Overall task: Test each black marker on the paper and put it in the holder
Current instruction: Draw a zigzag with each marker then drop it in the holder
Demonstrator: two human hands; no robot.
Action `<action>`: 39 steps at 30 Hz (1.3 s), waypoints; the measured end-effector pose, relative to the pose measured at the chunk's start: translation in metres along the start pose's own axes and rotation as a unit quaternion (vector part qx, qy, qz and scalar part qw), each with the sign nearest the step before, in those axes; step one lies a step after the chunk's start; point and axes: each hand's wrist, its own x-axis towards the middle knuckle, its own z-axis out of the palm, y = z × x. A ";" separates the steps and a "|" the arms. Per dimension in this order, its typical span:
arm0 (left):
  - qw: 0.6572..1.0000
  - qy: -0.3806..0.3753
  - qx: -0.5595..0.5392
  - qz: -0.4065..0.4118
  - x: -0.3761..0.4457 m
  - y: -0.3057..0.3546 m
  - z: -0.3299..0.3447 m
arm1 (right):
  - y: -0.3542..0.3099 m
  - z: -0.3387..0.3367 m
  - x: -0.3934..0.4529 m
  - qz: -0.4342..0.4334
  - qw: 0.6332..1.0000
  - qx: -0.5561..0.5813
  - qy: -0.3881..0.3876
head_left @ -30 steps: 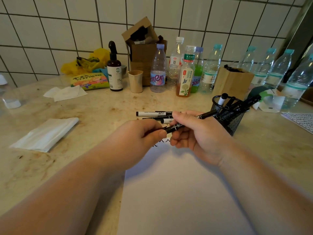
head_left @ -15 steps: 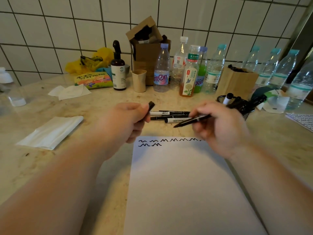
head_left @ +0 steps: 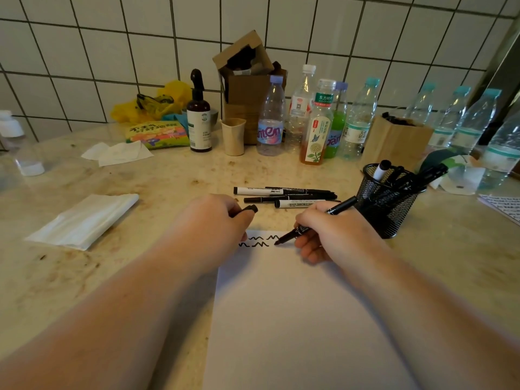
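My right hand grips an uncapped black marker, its tip touching the white paper at the end of the second row of black squiggles. My left hand holds the marker's black cap and rests on the paper's top left corner. Several capped markers lie on the counter just behind the paper. A black mesh holder with several markers in it stands at the right, close behind my right hand.
Along the tiled wall stand several water bottles, a tan cup, a dark pump bottle, cardboard boxes and a snack packet. A folded white tissue lies left; another written sheet lies at the far right.
I pulled the cap off with my left hand. My right hand then brought the marker down from above the paper to its surface, beside the second row of squiggles.
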 end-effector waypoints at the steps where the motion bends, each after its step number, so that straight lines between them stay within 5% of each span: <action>1: 1.000 -0.001 -0.001 -0.004 0.000 -0.001 0.000 | 0.000 0.000 0.001 0.000 1.000 0.002 0.002; 39: 1.000 0.004 0.023 -0.006 0.001 -0.001 -0.003 | 0.007 -0.005 0.010 0.022 0.999 -0.006 0.038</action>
